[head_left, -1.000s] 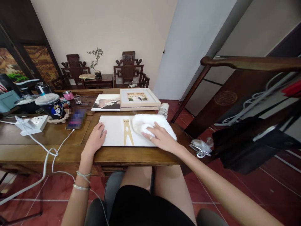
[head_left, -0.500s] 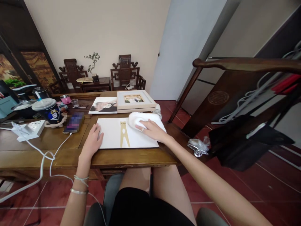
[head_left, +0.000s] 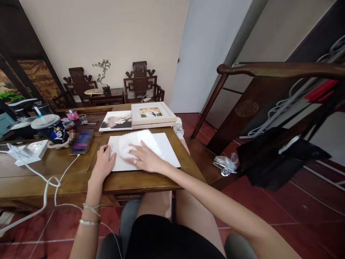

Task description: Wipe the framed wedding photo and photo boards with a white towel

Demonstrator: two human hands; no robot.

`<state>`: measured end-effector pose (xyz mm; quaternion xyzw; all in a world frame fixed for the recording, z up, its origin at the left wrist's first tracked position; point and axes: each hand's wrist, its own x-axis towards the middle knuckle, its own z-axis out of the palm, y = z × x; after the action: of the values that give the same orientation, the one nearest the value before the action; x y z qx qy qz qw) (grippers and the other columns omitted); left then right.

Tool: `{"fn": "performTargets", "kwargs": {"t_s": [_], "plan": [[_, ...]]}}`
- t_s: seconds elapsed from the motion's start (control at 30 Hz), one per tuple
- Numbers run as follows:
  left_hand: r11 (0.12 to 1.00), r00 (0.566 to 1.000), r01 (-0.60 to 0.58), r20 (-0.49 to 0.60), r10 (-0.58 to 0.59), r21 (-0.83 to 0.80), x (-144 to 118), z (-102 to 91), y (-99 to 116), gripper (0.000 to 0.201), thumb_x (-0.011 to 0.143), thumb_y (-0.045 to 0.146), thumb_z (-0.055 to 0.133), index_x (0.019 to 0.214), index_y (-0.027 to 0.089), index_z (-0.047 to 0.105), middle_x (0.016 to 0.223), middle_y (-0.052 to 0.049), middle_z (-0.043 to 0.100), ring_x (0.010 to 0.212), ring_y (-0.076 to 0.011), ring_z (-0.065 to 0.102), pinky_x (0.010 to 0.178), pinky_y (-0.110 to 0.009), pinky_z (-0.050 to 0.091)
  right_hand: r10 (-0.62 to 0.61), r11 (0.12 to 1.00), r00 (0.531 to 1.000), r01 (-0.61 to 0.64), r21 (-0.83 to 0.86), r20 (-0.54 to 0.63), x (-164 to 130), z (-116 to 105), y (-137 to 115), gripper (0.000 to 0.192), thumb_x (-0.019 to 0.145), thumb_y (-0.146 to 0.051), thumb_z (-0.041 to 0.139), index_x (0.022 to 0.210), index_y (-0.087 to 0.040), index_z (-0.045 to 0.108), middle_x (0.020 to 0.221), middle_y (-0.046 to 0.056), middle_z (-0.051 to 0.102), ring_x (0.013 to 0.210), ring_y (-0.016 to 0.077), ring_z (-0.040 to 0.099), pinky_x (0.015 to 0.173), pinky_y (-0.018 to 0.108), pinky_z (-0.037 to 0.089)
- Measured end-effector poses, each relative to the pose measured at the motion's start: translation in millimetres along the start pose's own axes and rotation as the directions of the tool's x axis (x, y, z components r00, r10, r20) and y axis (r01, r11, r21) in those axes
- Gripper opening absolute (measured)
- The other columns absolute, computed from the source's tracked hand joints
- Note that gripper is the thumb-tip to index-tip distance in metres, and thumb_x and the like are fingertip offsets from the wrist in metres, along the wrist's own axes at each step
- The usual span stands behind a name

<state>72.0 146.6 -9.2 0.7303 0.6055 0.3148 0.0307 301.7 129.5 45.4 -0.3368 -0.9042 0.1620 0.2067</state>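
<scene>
A white rectangular panel lies flat on the wooden table near its front edge, with a little dark print by its left side. My left hand rests at the panel's left edge, thumb apart from the fingers. Bunched under my right hand is a fluffy white cloth, pressed onto the middle of the panel. The cloth and hand hide the tan A-shaped stand on the panel's surface. A ring is on my right hand.
Behind the panel lie a picture frame and a photo print. To the left are a phone on a charging cable, a power strip and a lidded cup. A wooden chair with a black bag stands right.
My right hand has slid the cloth leftward across the panel, covering the tan stand. My left hand stays at the left edge, its fingers slightly more bent. The view has shifted slightly.
</scene>
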Motion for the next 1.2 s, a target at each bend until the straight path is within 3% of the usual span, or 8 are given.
{"fn": "performTargets", "kwargs": {"t_s": [0.13, 0.33, 0.4, 0.5, 0.67, 0.87, 1.03, 1.2], "plan": [[0.998, 0.997, 0.059, -0.059, -0.058, 0.03, -2.0, 4.4, -4.5, 0.049, 0.086, 0.041, 0.048, 0.126, 0.012, 0.056, 0.127, -0.02, 0.053, 0.128, -0.0367, 0.044, 0.11, -0.054, 0.033, -0.079, 0.994, 0.996, 0.076, 0.074, 0.032, -61.2, -17.2, -17.6, 0.024, 0.098, -0.029, 0.045, 0.098, -0.023, 0.069, 0.122, 0.006, 0.068, 0.135, 0.0238, 0.046, 0.121, 0.048, 0.017], [0.994, 0.995, 0.095, -0.032, -0.097, -0.053, -0.9, 1.9, -4.3, 0.056, 0.086, 0.043, 0.047, 0.129, 0.008, 0.054, 0.129, -0.022, 0.059, 0.129, -0.0352, 0.048, 0.11, -0.05, 0.034, 0.242, 0.969, 0.957, -0.247, -0.012, -0.159, -109.6, -27.7, 23.4, 0.033, 0.099, -0.041, 0.039, 0.085, -0.024, 0.063, 0.102, 0.007, 0.071, 0.105, 0.0275, 0.063, 0.119, 0.062, 0.007], [0.978, 0.987, 0.156, -0.025, -0.161, -0.141, 0.2, -2.9, -1.6, 0.054, 0.085, 0.045, 0.05, 0.127, 0.013, 0.057, 0.131, -0.019, 0.061, 0.129, -0.0343, 0.05, 0.11, -0.049, 0.034, 0.332, 0.941, 0.916, -0.34, 0.004, -0.226, -110.0, -26.1, 38.8, 0.035, 0.098, -0.044, 0.036, 0.083, -0.023, 0.059, 0.092, 0.006, 0.069, 0.096, 0.0272, 0.064, 0.117, 0.064, 0.011], [0.898, 0.958, 0.278, 0.032, -0.285, -0.342, 1.8, -11.7, 3.3, 0.054, 0.079, 0.047, 0.06, 0.125, 0.018, 0.06, 0.137, -0.014, 0.059, 0.132, -0.0339, 0.049, 0.111, -0.049, 0.033, 0.35, 0.936, 0.91, -0.345, 0.063, -0.223, -104.8, -24.4, 48.4, 0.036, 0.098, -0.047, 0.035, 0.078, -0.024, 0.054, 0.085, 0.004, 0.067, 0.091, 0.0255, 0.063, 0.119, 0.06, 0.016], [0.625, 0.911, 0.391, 0.189, -0.366, -0.676, 2.3, -29.8, 13.7, 0.057, 0.077, 0.048, 0.063, 0.122, 0.014, 0.064, 0.134, -0.014, 0.062, 0.128, -0.032, 0.055, 0.108, -0.045, 0.041, 0.318, 0.947, 0.923, -0.302, 0.106, -0.216, -103.6, -24.4, 47.1, 0.036, 0.096, -0.049, 0.037, 0.072, -0.025, 0.049, 0.076, 0.001, 0.063, 0.08, 0.0225, 0.061, 0.12, 0.056, 0.02], [0.363, 0.899, 0.369, 0.229, -0.373, -0.855, -6.4, -69.9, 39.3, 0.06, 0.085, 0.048, 0.052, 0.134, 0.013, 0.056, 0.128, -0.013, 0.066, 0.121, -0.0297, 0.06, 0.101, -0.044, 0.051, 0.349, 0.937, 0.912, -0.334, 0.104, -0.216, -101.1, -27.8, 44.8, 0.035, 0.097, -0.049, 0.037, 0.077, -0.024, 0.052, 0.082, 0.003, 0.066, 0.103, 0.0274, 0.062, 0.12, 0.056, 0.017], [0.409, 0.927, 0.303, 0.166, -0.337, -0.86, -21.1, -94.4, 68.6, 0.061, 0.09, 0.049, 0.044, 0.144, 0.02, 0.045, 0.125, -0.011, 0.066, 0.12, -0.0294, 0.061, 0.098, -0.046, 0.054, 0.293, 0.955, 0.94, -0.281, 0.089, -0.175, -61.5, -34.4, 12.7, 0.037, 0.1, -0.044, 0.033, 0.094, -0.022, 0.061, 0.108, 0.008, 0.069, 0.116, 0.0279, 0.058, 0.117, 0.058, 0.019], [0.53, 0.935, 0.229, 0.034, -0.352, -0.816, -38.4, -112.0, 95.3, 0.059, 0.09, 0.056, 0.041, 0.144, 0.033, 0.045, 0.138, -0.003, 0.057, 0.124, -0.0325, 0.057, 0.097, -0.049, 0.055, 0.044, 0.999, 0.99, -0.046, -0.017, -0.132, -36.4, -30.4, -46.2, 0.053, 0.084, -0.066, 0.057, 0.111, -0.021, 0.063, 0.152, 0.015, 0.041, 0.146, 0.0352, 0.024, 0.116, 0.066, 0.013]]}}
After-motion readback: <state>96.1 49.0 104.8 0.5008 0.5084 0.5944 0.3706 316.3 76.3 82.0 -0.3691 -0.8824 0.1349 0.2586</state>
